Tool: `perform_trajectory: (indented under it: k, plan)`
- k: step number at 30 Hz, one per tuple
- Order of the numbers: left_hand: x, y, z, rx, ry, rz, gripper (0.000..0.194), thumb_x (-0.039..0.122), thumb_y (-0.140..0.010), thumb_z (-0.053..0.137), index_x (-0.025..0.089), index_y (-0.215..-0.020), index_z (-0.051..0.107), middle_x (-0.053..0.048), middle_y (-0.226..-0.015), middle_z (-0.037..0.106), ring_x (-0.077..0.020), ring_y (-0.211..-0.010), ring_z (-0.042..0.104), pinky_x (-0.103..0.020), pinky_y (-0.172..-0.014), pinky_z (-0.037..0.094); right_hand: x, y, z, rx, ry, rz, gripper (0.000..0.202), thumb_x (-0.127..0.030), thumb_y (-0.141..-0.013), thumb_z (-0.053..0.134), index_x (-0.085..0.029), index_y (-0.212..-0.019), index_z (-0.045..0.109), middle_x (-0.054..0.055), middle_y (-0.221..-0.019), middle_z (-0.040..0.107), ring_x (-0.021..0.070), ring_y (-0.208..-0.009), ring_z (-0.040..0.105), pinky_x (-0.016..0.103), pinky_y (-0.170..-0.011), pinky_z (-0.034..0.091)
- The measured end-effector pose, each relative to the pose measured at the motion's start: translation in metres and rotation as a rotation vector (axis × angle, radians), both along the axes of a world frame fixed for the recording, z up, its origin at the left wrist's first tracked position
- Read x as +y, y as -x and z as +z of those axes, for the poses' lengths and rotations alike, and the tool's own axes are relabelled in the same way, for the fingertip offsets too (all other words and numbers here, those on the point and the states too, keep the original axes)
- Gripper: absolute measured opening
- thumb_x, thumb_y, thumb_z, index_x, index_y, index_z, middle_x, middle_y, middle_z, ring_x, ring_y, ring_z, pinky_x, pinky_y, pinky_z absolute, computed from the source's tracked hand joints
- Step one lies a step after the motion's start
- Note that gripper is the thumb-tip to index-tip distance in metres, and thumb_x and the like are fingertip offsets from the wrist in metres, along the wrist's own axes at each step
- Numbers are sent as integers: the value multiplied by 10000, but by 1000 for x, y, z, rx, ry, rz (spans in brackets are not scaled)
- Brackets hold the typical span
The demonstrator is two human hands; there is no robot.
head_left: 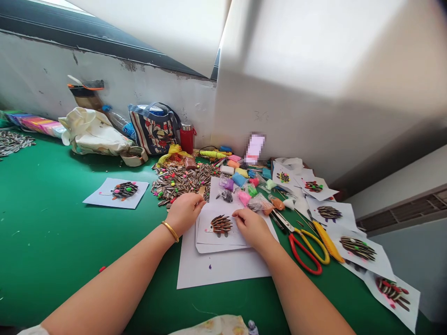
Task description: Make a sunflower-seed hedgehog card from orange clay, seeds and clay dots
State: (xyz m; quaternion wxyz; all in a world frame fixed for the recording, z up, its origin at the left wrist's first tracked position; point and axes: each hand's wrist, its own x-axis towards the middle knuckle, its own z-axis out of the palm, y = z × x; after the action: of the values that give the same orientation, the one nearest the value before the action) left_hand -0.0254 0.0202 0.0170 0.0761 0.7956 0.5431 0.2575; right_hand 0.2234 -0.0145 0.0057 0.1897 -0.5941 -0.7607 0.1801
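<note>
A white card with a hedgehog figure [221, 225] made of striped seeds lies on white sheets [195, 270] in front of me. My left hand [185, 213], with a gold bangle at the wrist, is at the card's upper left, its fingertips pinched together; what they hold is too small to name. At the card's right edge is my right hand [252, 228], thumb and fingers closed on that edge. Just beyond the hands are a pile of striped seeds [188, 179] and small bags of coloured clay [245, 197].
Red-and-yellow scissors [303, 242] and a yellow cutter [327, 241] lie to the right, beside several finished hedgehog cards [358, 249]. Another card [117, 193] is at left. Along the wall stand a cloth bag [155, 129], a white bag [94, 130] and a red flask [186, 138].
</note>
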Motion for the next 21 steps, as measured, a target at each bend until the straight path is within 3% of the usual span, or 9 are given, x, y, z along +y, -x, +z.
perform_trajectory:
  k: [12, 16, 21]
  plan:
    - [-5, -5, -5, -28, 44, -136, 152, 277, -873, 547, 215, -836, 681, -45, -849, 665, -208, -865, 602, -341, -784, 459, 1, 1, 0, -26, 0, 1, 269, -194, -902, 450, -240, -1033, 679, 22, -1049, 697, 173, -965, 625, 276, -813, 450]
    - [-8, -8, -2, -9, 56, -147, 156, 274, -870, 548, 210, -833, 686, -53, -854, 656, -211, -864, 601, -343, -779, 462, 4, -1, 0, -72, -104, -10, 248, -199, -896, 467, -220, -1005, 689, 54, -1013, 678, 188, -962, 599, 298, -842, 446]
    - [-10, -10, -3, -10, 46, -158, 179, 279, -885, 520, 214, -862, 686, -51, -887, 656, -206, -863, 607, -343, -781, 463, 10, -5, 2, -228, -318, -117, 261, -281, -883, 536, -254, -1092, 691, 96, -1307, 549, 287, -1235, 430, 460, -1033, 305]
